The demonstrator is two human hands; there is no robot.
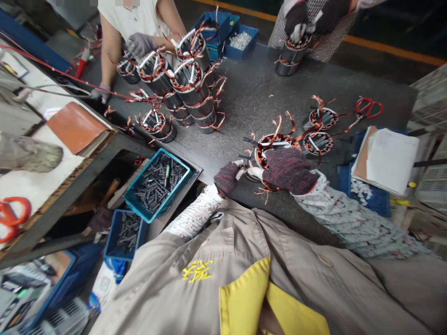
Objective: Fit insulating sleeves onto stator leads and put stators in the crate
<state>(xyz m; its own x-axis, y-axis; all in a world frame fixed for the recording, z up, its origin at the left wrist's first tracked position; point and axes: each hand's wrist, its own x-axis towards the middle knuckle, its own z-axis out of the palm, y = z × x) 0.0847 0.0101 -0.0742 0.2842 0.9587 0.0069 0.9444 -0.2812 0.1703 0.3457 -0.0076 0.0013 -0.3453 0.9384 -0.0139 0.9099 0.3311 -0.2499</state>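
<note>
In front of me a motor stator [275, 139] with copper windings stands on the dark table, copper leads and black sleeves sticking out of it. My left hand [227, 178], in a dark knit glove with bare fingertips, pinches at its near left side, close to a black sleeve. Over the stator's near side lies my right hand [288, 171], gloved alike, its fingertips drawn together beside the left ones. What exactly the fingertips grip is too small to tell. Two smaller wound stators [318, 143] stand just beyond my right hand.
Left of me, a teal bin [159, 186] and a blue bin [127, 232] hold black sleeves. Stacked stators [193, 90] stand farther off by a person in white. Another person's gloved hands [307, 21] work on a stator. Red scissors [369, 108] and papers [391, 158] lie right.
</note>
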